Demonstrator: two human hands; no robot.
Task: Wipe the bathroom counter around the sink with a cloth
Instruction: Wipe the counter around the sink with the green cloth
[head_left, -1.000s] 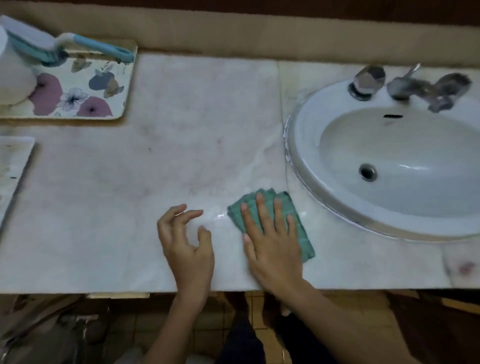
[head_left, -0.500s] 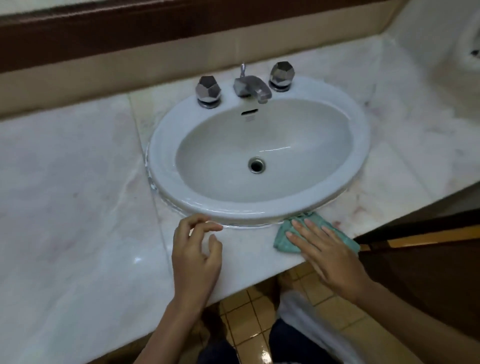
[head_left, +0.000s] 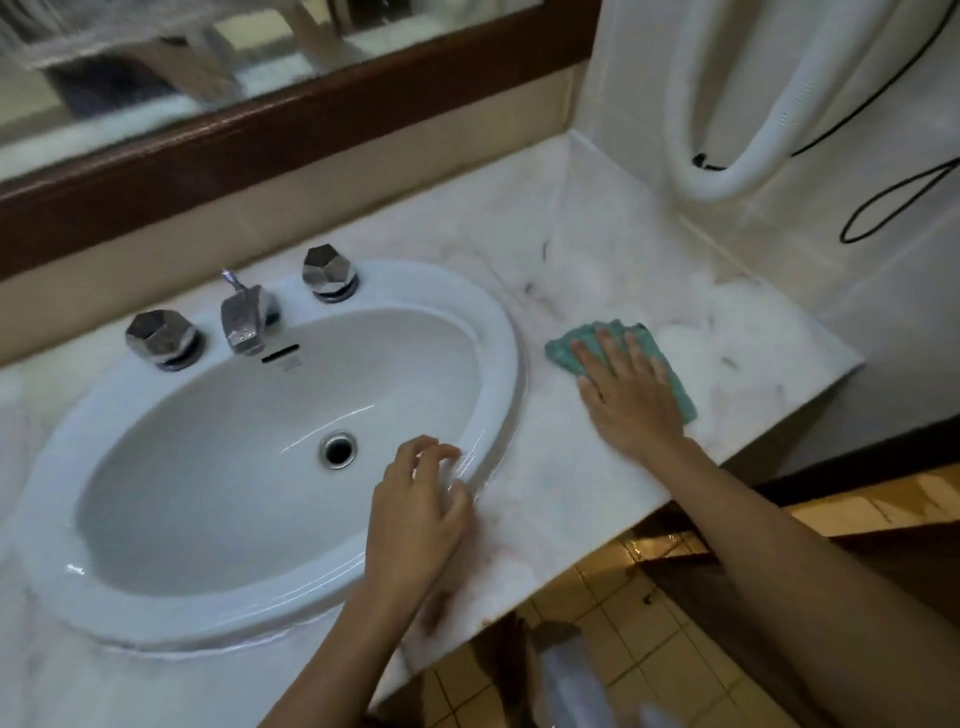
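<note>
A folded green cloth (head_left: 675, 382) lies on the pale marble counter (head_left: 571, 483) to the right of the white oval sink (head_left: 498, 338). My right hand (head_left: 626, 392) presses flat on the cloth with straight, spread fingers and covers most of it. My left hand (head_left: 415, 512) hovers over the sink's front right rim with its fingers loosely curled and nothing in it. Whether it touches the rim I cannot tell.
A chrome tap (head_left: 241, 322) and two faceted knobs (head_left: 161, 338) (head_left: 328, 271) stand behind the basin. A mirror frame (head_left: 291, 130) runs along the back. A white hose (head_left: 737, 171) and a black cable (head_left: 883, 202) hang on the right wall. The counter ends near the cloth.
My right hand has slid the cloth from left of the sink, along the front edge, to the counter right of the sink. My left hand followed to the sink's front right rim.
</note>
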